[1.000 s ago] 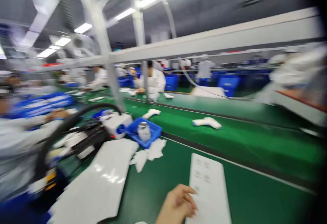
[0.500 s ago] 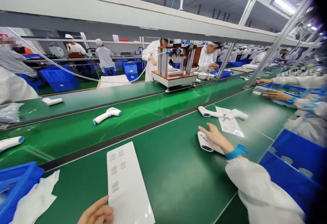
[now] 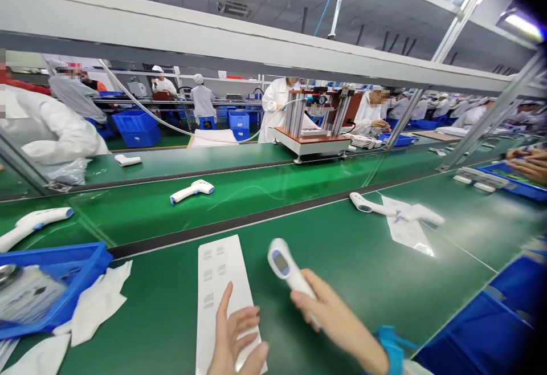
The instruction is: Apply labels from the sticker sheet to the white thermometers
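The person's left hand (image 3: 237,335) hangs over the near part of a white label sheet (image 3: 217,261), its fingers spread wide and holding nothing; from here I can't tell whether it touches the paper. Just to its right, the right hand (image 3: 322,306), a blue band (image 3: 391,346) around the wrist, has its fingers wrapped around the handle of a white thermometer (image 3: 284,264). That thermometer is held over the green worktop (image 3: 325,238), its head toward the far edge and its small screen facing the person. Blue bins (image 3: 465,329) sit below the worktop's near right edge.

The label sheet, printed with small grey blocks, reaches almost to the far edge. Over at the left, torn white scraps (image 3: 100,301) lie beside a blue tray (image 3: 96,261) with a clear bag in it. To the right, near the far edge, two more thermometers (image 3: 361,203) lie by a shiny sheet (image 3: 405,235), one partly over it.

Past that edge runs a bright green belt (image 3: 256,190) carrying two thermometers (image 3: 192,191), well apart. On the counter (image 3: 183,161) behind stands a press (image 3: 311,135), and beyond it co-workers in white coats stand and sit.
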### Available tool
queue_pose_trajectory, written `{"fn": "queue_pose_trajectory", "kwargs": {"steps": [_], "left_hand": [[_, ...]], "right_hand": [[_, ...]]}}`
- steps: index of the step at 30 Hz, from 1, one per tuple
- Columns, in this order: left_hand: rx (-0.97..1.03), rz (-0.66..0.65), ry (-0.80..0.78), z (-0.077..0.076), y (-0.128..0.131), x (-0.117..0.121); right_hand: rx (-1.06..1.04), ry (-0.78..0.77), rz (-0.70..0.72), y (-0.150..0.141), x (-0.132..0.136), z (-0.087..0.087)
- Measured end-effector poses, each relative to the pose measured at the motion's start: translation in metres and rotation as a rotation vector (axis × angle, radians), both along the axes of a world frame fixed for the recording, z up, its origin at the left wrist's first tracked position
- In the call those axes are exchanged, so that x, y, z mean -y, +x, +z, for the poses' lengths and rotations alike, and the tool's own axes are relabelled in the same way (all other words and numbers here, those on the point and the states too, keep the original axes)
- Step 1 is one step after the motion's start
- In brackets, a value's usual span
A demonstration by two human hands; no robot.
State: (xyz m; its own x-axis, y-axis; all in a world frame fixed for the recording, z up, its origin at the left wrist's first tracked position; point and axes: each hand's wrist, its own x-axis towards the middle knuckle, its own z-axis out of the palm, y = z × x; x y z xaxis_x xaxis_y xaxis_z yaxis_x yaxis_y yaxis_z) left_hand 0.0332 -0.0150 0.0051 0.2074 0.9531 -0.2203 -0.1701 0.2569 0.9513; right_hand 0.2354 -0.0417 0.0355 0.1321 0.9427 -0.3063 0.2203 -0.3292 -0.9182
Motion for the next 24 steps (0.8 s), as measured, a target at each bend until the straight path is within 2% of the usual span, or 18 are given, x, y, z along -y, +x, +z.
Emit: {"fn": "queue_pose_trajectory", "kwargs": {"steps": [2, 4, 7, 10, 12, 13, 16, 18, 19, 20, 22, 24], "left_hand": [[0.124, 0.061, -0.067, 0.016, 0.009, 0.003], [0.173, 0.207, -0.143, 0.033, 0.004, 0.001], [0.131, 0.403, -0.145, 0.05, -0.018, -0.008], [0.062, 0.376, -0.11, 0.047, -0.034, -0.013], [0.041, 0.295, -0.131, 0.04, -0.037, -0.014], [0.042, 0.262, -0.145, 0.036, -0.036, -0.014], [0.046, 0.233, -0.161, 0.026, -0.032, -0.016], [0.058, 0.234, -0.171, 0.022, -0.031, -0.017], [0.062, 0.232, -0.179, 0.02, -0.032, -0.018], [0.061, 0.226, -0.189, 0.019, -0.032, -0.018], [0.048, 0.213, -0.202, 0.018, -0.034, -0.019], [0.033, 0.215, -0.205, 0.017, -0.034, -0.019]], "right_hand": [[-0.204, -0.004, 0.155, -0.052, -0.006, 0.009], [-0.354, -0.036, 0.294, -0.091, -0.005, 0.009], [-0.6, -0.131, 0.43, -0.123, 0.003, -0.015], [-0.699, -0.342, 0.467, -0.132, 0.012, -0.048], [-0.563, -0.42, 0.525, -0.126, 0.017, -0.056], [-0.44, -0.398, 0.593, -0.12, 0.018, -0.052], [-0.079, -0.186, 0.791, -0.095, 0.008, -0.021], [0.004, -0.081, 0.732, -0.079, -0.016, -0.002], [0.065, -0.008, 0.65, -0.072, -0.032, 0.002], [0.198, 0.134, 0.507, -0.067, -0.051, 0.002], [0.398, 0.325, 0.353, -0.062, -0.088, -0.009], [0.462, 0.379, 0.299, -0.062, -0.119, -0.026]]}}
